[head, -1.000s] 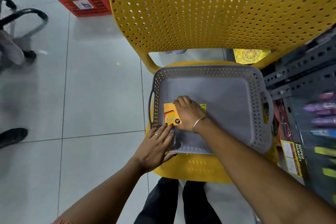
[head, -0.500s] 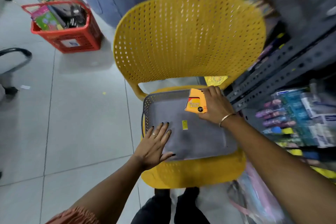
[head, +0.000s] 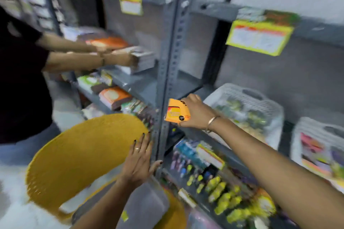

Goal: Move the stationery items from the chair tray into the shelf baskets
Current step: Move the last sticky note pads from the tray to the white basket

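My right hand (head: 197, 113) grips an orange stationery packet (head: 176, 111) and holds it up in front of the grey shelf upright, just left of a white perforated basket (head: 260, 105) full of small items. My left hand (head: 138, 160) is spread flat, fingers apart, over the back of the yellow chair (head: 78, 154) and holds nothing. The grey tray (head: 147, 208) lies on the chair seat below, with a small yellow tag (head: 124, 216) on it. A second white basket (head: 316, 135) stands further right on the same shelf.
Another person (head: 22, 80) stands on the left, both arms reaching to stacked books (head: 141, 57) on the shelf. The grey metal upright (head: 167, 72) rises between the bays. Lower shelves hold rows of small coloured bottles (head: 219, 191). The view is motion-blurred.
My right hand lifted the orange packet out of the tray and carried it up and right to the shelf. My left hand left the tray edge for the chair back. The view swung up.
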`<action>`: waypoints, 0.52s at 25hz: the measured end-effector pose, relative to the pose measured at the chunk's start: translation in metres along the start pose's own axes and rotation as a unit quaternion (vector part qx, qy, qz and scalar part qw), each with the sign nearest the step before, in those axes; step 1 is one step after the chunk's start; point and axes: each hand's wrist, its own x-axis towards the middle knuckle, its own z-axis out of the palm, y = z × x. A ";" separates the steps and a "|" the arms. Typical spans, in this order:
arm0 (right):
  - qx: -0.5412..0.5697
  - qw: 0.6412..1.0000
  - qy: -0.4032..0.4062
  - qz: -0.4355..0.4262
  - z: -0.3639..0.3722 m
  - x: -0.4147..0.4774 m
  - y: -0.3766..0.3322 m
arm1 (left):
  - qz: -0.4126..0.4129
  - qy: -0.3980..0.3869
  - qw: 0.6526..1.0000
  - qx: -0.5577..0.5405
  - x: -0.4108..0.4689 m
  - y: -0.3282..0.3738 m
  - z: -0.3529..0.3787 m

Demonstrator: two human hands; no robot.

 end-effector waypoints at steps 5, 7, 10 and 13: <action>-0.041 0.990 0.031 0.129 -0.088 -0.087 0.092 | 0.137 0.077 0.986 -0.048 0.072 0.128 -0.029; -0.049 0.981 0.028 0.186 -0.107 -0.132 0.131 | 0.185 0.083 0.976 -0.076 0.088 0.188 -0.034; -0.078 0.965 0.014 0.250 -0.127 -0.202 0.178 | 0.275 0.088 0.954 -0.083 0.094 0.268 -0.029; -0.065 0.947 0.015 0.314 -0.132 -0.266 0.220 | 0.335 0.072 0.935 -0.090 0.089 0.317 -0.020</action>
